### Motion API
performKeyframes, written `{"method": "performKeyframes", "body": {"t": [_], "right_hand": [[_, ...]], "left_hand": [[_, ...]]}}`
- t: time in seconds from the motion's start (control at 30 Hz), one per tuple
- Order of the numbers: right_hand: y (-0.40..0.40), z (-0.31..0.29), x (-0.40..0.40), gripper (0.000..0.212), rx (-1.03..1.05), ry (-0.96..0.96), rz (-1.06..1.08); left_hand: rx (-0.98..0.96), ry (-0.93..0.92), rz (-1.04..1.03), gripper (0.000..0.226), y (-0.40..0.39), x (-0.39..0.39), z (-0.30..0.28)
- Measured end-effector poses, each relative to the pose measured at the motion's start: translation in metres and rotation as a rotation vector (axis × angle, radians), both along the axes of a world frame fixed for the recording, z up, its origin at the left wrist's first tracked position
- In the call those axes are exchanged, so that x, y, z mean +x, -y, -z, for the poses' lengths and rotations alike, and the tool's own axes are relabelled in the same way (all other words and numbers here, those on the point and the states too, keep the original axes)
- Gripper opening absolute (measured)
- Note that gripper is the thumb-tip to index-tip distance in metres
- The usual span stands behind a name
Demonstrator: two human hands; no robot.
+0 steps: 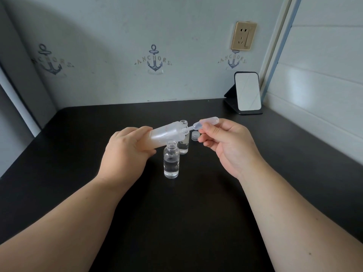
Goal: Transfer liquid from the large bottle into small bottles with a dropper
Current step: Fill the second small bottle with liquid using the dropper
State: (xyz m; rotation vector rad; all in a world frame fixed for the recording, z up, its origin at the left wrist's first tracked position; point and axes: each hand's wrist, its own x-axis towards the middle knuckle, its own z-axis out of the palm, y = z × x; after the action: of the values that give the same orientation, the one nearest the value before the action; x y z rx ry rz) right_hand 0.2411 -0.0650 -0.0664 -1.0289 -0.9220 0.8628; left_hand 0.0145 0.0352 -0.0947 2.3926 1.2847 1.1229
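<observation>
Both bare forearms come in from the bottom corners and point toward the middle. The left hand (125, 152) is seen from the back, with its fingers curled around something it holds, which points to about 2 o'clock. The right hand (225, 142) is turned palm inward, wrist a little bent; thumb and fingertips pinch toward 10 o'clock.

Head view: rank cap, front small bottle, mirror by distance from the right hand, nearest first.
From the right hand:
1. Cap, on the table just left of its fingers.
2. Front small bottle, lower left, centre of the table.
3. Mirror, far back right by the wall.
</observation>
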Motion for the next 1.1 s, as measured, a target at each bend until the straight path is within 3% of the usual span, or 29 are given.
{"method": "performKeyframes", "body": {"t": [0.33,0.43,0.57,0.8,1.1], "right_hand": [[0.001,-0.003,0.004,0.012,0.028,-0.105,0.007],[0.0,-0.005,0.009,0.021,0.041,-0.211,0.039],[0.0,-0.005,0.015,0.009,0.073,-0.351,0.067],[0.003,-0.007,0.026,0.011,0.106,-0.625,0.216],[0.004,-0.007,0.032,0.026,0.131,-0.769,0.275]], "left_hand": [[0.016,0.05,-0.013,0.051,0.0,0.0,0.001],[0.025,0.053,-0.019,0.051,-0.001,-0.001,0.002],[0.017,0.065,-0.02,0.05,-0.001,-0.002,0.001],[-0.024,0.114,-0.05,0.046,0.001,-0.003,-0.003],[-0.143,0.248,-0.061,0.022,0.001,-0.004,-0.004]]}}
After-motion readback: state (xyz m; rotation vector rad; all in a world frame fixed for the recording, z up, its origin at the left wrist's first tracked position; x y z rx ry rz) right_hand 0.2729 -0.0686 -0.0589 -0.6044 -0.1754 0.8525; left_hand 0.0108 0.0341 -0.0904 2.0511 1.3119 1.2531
